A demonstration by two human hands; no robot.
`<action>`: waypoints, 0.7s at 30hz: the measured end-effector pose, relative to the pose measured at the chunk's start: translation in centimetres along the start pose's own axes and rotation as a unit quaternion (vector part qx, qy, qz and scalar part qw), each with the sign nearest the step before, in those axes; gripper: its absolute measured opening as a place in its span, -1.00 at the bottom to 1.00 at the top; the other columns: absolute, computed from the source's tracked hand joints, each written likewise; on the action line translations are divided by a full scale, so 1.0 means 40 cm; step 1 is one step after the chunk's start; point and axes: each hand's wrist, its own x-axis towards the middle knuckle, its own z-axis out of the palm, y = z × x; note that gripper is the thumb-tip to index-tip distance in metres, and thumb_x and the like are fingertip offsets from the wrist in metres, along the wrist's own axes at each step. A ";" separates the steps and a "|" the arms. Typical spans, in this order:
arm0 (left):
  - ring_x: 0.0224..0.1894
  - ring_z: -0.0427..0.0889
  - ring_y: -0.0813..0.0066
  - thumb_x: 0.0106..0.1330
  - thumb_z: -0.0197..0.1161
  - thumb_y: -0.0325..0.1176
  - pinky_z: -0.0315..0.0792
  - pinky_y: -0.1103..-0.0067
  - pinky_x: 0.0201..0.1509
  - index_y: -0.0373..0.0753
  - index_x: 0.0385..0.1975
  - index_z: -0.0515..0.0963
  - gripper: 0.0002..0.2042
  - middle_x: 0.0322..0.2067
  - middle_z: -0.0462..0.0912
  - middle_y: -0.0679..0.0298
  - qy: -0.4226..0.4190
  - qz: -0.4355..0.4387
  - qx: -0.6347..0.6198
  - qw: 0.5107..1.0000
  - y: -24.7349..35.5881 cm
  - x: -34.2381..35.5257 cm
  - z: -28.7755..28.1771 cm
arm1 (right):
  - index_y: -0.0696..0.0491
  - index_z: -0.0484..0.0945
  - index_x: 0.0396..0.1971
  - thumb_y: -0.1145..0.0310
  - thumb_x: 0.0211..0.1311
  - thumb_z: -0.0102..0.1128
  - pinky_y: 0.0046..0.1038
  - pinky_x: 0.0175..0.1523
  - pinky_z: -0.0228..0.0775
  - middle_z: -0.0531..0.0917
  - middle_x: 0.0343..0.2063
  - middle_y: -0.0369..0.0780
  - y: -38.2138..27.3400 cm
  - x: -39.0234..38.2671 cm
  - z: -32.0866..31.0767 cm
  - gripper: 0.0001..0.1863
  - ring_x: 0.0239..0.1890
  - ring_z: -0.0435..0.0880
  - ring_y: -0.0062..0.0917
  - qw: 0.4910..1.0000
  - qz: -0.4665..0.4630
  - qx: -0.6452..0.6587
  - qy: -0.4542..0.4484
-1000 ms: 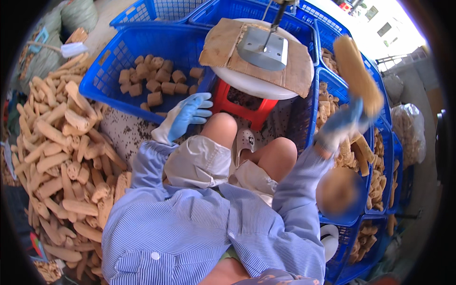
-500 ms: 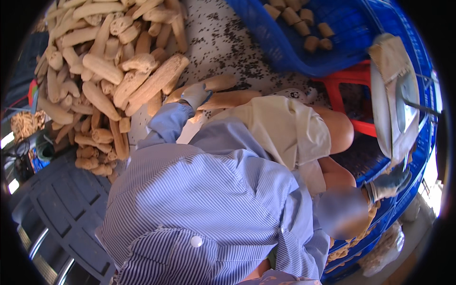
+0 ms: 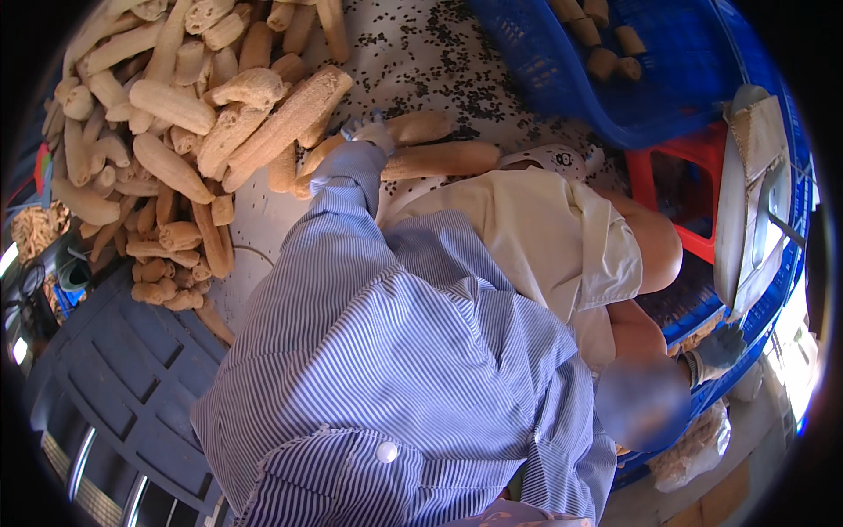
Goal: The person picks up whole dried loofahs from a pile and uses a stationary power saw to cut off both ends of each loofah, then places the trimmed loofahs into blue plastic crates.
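My left hand, gloved, reaches out at the edge of a big pile of beige dried loofahs. It touches or nearly touches loose long loofahs beyond my knees; its fingers are small and blurred, so I cannot tell their grip. My right hand, in a blue-and-white glove, is low at the far right by a blue basket, its fingers apart with no loofah visible in them. A cutting stand with a cardboard-covered round top and metal plate stands above that hand.
A blue basket holds short cut pieces at upper right. A red plastic stool is below the cutting stand. The white floor is scattered with dark seeds. A grey plastic slab lies at lower left; a clear bag at lower right.
The view has swung left toward the pile. My left hand has stretched out to the loofahs there. My right hand, which held a raised loofah a second ago, is lowered without one in sight.
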 end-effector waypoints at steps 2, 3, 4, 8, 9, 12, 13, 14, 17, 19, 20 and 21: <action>0.59 0.05 0.05 0.29 0.39 -0.04 -0.17 -0.03 0.62 0.00 0.55 0.13 -0.16 0.53 0.16 0.09 -0.050 -0.026 -0.035 0.998 -0.005 0.019 -0.015 | 0.29 0.51 0.21 0.35 0.53 -0.03 -0.27 0.46 0.33 0.62 0.21 -0.04 0.002 -0.004 0.019 -0.58 0.33 0.54 -0.21 1.000 0.000 0.011 -0.007; 0.58 0.09 0.05 0.30 0.38 -0.06 -0.13 -0.02 0.60 -0.01 0.51 0.20 -0.22 0.52 0.18 0.08 -0.061 -0.007 -0.001 0.998 -0.006 0.021 -0.019 | 0.29 0.51 0.21 0.35 0.53 -0.04 -0.25 0.47 0.32 0.62 0.21 -0.03 -0.002 -0.013 0.030 -0.58 0.33 0.54 -0.20 1.000 -0.003 0.018 -0.004; 0.56 0.13 0.04 0.32 0.36 -0.07 -0.09 0.00 0.59 -0.02 0.48 0.27 -0.27 0.51 0.20 0.07 -0.076 0.005 0.035 0.996 -0.004 0.018 -0.021 | 0.30 0.50 0.22 0.34 0.53 -0.04 -0.24 0.47 0.32 0.62 0.21 -0.02 -0.004 -0.027 0.045 -0.57 0.33 0.54 -0.19 1.000 -0.009 0.014 0.004; 0.48 0.26 0.07 0.34 0.31 -0.09 0.07 0.03 0.52 -0.06 0.35 0.46 -0.43 0.42 0.32 0.09 0.003 0.018 0.035 0.999 -0.033 -0.046 -0.007 | 0.31 0.47 0.23 0.33 0.54 -0.06 -0.17 0.48 0.31 0.62 0.20 0.02 -0.033 -0.101 0.113 -0.55 0.33 0.53 -0.15 0.997 -0.058 -0.009 0.040; 0.47 0.27 0.05 0.29 0.36 -0.03 0.10 0.03 0.51 -0.05 0.34 0.46 -0.39 0.39 0.35 0.09 0.075 0.041 0.023 0.996 -0.042 -0.072 -0.005 | 0.32 0.46 0.24 0.32 0.54 -0.07 -0.16 0.48 0.30 0.62 0.20 0.03 -0.047 -0.119 0.133 -0.55 0.34 0.53 -0.14 0.996 -0.075 -0.015 0.049; 0.46 0.29 0.09 0.20 0.44 0.06 0.13 0.08 0.51 -0.04 0.28 0.50 -0.35 0.36 0.39 0.07 0.213 0.118 -0.074 0.967 -0.074 -0.137 -0.073 | 0.33 0.43 0.25 0.31 0.54 -0.09 -0.11 0.48 0.29 0.61 0.19 0.05 -0.096 -0.179 0.195 -0.53 0.34 0.52 -0.12 0.989 -0.125 -0.017 0.074; 0.35 0.46 0.06 0.08 0.53 0.08 0.33 0.18 0.41 -0.10 0.25 0.50 -0.27 0.24 0.54 0.04 0.249 0.127 -0.118 0.953 -0.081 -0.157 -0.122 | 0.31 0.53 0.17 0.34 0.52 0.03 -0.16 0.37 0.45 0.66 0.15 0.00 -0.112 -0.201 0.219 -0.60 0.22 0.64 -0.16 0.983 -0.157 -0.022 0.091; 0.29 0.51 0.04 0.05 0.57 0.05 0.39 0.21 0.35 -0.11 0.25 0.50 -0.25 0.20 0.58 0.04 0.227 0.150 -0.193 0.943 -0.084 -0.173 -0.182 | 0.30 0.56 0.13 0.36 0.50 0.08 -0.18 0.32 0.48 0.67 0.14 -0.01 -0.125 -0.224 0.246 -0.63 0.18 0.67 -0.18 0.976 -0.185 -0.065 0.099; 0.12 0.63 0.24 0.12 0.59 -0.24 0.49 0.44 0.22 -0.26 0.23 0.49 -0.34 0.10 0.66 0.10 0.234 0.254 -0.390 0.853 -0.097 -0.256 -0.353 | 0.26 0.65 0.05 0.46 0.42 0.25 -0.28 0.21 0.56 0.71 0.07 -0.03 -0.166 -0.289 0.322 -0.71 0.05 0.73 -0.30 0.948 -0.286 -0.104 0.095; 0.11 0.62 0.31 0.21 0.53 -0.30 0.49 0.45 0.23 -0.31 0.23 0.48 -0.41 0.09 0.66 0.16 0.185 0.323 -0.555 0.744 -0.076 -0.318 -0.441 | 0.25 0.64 0.09 0.47 0.44 0.22 -0.31 0.21 0.55 0.71 0.07 -0.07 -0.173 -0.322 0.370 -0.70 0.08 0.71 -0.34 0.937 -0.333 -0.102 0.033; 0.10 0.62 0.34 0.26 0.50 -0.34 0.48 0.45 0.24 -0.33 0.23 0.48 -0.45 0.09 0.66 0.20 0.156 0.385 -0.625 0.662 -0.056 -0.342 -0.481 | 0.25 0.64 0.10 0.48 0.46 0.20 -0.32 0.21 0.55 0.71 0.07 -0.09 -0.172 -0.336 0.392 -0.70 0.09 0.70 -0.36 0.928 -0.358 -0.103 0.005; 0.14 0.59 0.37 0.34 0.43 -0.36 0.46 0.48 0.29 -0.32 0.26 0.46 -0.48 0.10 0.63 0.22 0.116 0.381 -0.674 0.622 -0.032 -0.365 -0.518 | 0.23 0.60 0.17 0.50 0.46 0.18 -0.35 0.23 0.53 0.69 0.10 -0.11 -0.173 -0.349 0.408 -0.66 0.13 0.67 -0.38 0.912 -0.369 -0.178 -0.013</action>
